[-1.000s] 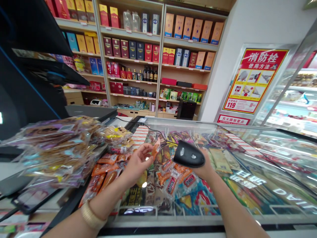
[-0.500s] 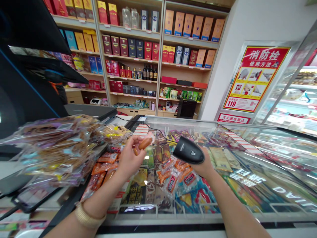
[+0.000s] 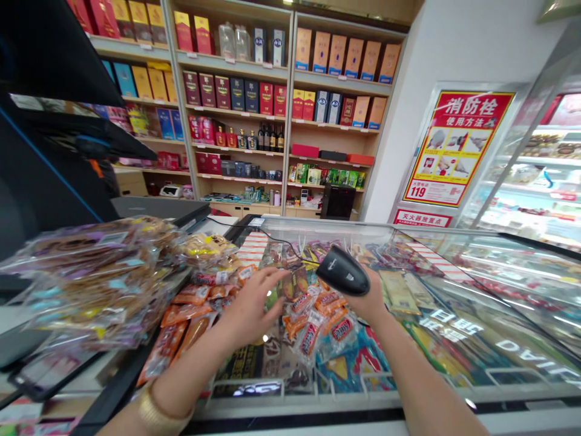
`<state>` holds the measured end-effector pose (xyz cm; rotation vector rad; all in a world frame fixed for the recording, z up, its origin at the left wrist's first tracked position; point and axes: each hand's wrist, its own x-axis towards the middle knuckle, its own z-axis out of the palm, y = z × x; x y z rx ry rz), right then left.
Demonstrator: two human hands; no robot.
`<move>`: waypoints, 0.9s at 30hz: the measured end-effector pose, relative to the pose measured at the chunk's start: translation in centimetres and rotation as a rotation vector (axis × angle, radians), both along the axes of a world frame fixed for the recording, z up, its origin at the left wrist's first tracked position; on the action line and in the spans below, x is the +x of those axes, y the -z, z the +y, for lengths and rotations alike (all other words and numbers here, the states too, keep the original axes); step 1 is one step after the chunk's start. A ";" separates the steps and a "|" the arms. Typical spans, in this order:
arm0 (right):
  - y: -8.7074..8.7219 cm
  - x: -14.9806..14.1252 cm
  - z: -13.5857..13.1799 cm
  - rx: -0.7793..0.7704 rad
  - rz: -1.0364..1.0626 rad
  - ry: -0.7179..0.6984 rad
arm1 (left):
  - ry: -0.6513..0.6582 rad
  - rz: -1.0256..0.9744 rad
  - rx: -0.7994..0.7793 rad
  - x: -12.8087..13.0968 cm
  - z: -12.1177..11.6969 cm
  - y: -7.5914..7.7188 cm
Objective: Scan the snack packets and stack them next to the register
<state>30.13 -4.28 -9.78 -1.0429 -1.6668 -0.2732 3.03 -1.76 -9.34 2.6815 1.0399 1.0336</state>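
In my right hand is a black barcode scanner, its wide head pointing up and left and its cable trailing behind. My left hand is empty, fingers apart, above the glass top of the freezer. Just right of it, a loose group of orange-and-clear snack packets lies on the glass. More orange packets sit left of that hand, and among them is a brown sausage packet.
A tall pile of bagged flat brown snacks covers the left counter, beside a dark monitor and a phone. The scanner's cable crosses the freezer's back edge. Shelves of boxes and bottles stand behind.
My left hand has let go of the brown sausage packets and opened, dropping slightly lower. A brown packet now shows among the left orange ones. The scanner stays in my right hand.
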 end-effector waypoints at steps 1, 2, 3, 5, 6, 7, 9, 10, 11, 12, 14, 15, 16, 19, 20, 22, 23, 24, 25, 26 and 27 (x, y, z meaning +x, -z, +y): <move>0.0 -0.1 0.0 0.003 -0.008 0.004 | 0.092 0.049 -0.058 0.5 -0.5 0.4; 0.0 -0.1 0.0 0.007 -0.016 0.011 | 0.158 0.099 -0.107 0.9 -1.0 0.8; 0.0 -0.2 0.0 0.014 -0.024 0.017 | 0.202 0.146 -0.148 1.2 -1.4 1.1; 0.0 -0.3 -0.1 0.031 -0.037 0.020 | 0.243 0.224 -0.210 1.7 -1.8 1.6; 0.0 -0.4 -0.1 0.040 -0.042 0.022 | 0.247 0.247 -0.230 1.9 -1.9 1.8; 0.0 -0.4 -0.1 0.047 -0.048 0.025 | 0.244 0.256 -0.241 2.0 -1.9 2.0; -0.1 -0.5 -0.2 0.043 -0.064 0.039 | 0.238 0.229 -0.240 2.1 -1.7 2.1; -0.1 -0.5 -0.2 0.037 -0.074 0.044 | 0.240 0.199 -0.234 2.1 -1.6 2.2; -0.2 -0.5 -0.2 0.032 -0.084 0.046 | 0.247 0.167 -0.229 2.2 -1.5 2.3; -0.2 -0.5 -0.2 0.028 -0.093 0.045 | 0.255 0.136 -0.224 2.2 -1.4 2.3; -0.1 -0.4 -0.2 0.022 -0.110 0.039 | 0.264 0.084 -0.206 2.2 -1.2 2.5; -0.1 -0.3 -0.1 0.019 -0.117 0.037 | 0.250 0.053 -0.185 2.2 -1.1 2.5; 0.0 -0.2 -0.1 0.015 -0.123 0.034 | 0.219 0.013 -0.153 2.1 -1.0 2.5; 0.1 0.0 0.0 0.015 -0.153 0.021 | 0.049 -0.113 -0.036 1.5 -0.4 1.9; 0.1 0.1 0.0 0.011 -0.175 0.015 | -0.011 -0.133 0.004 1.3 -0.3 1.6; 0.1 0.1 0.0 -0.025 -0.246 0.007 | -0.104 -0.125 0.090 0.7 -0.1 0.8; 0.1 0.1 0.0 -0.058 -0.289 0.003 | -0.139 -0.108 0.133 0.4 0.0 0.4; 0.1 0.1 -0.1 -0.096 -0.329 -0.004 | -0.170 -0.090 0.171 0.2 0.0 0.0; 0.2 0.0 -0.1 -0.131 -0.362 -0.012 | -0.195 -0.073 0.199 0.1 -0.1 -0.2; 0.2 -0.1 -0.1 -0.158 -0.387 -0.020 | -0.214 -0.059 0.218 -0.1 -0.1 -0.4; 0.2 -0.2 -0.2 -0.179 -0.406 -0.027 | -0.226 -0.047 0.226 -0.1 -0.2 -0.5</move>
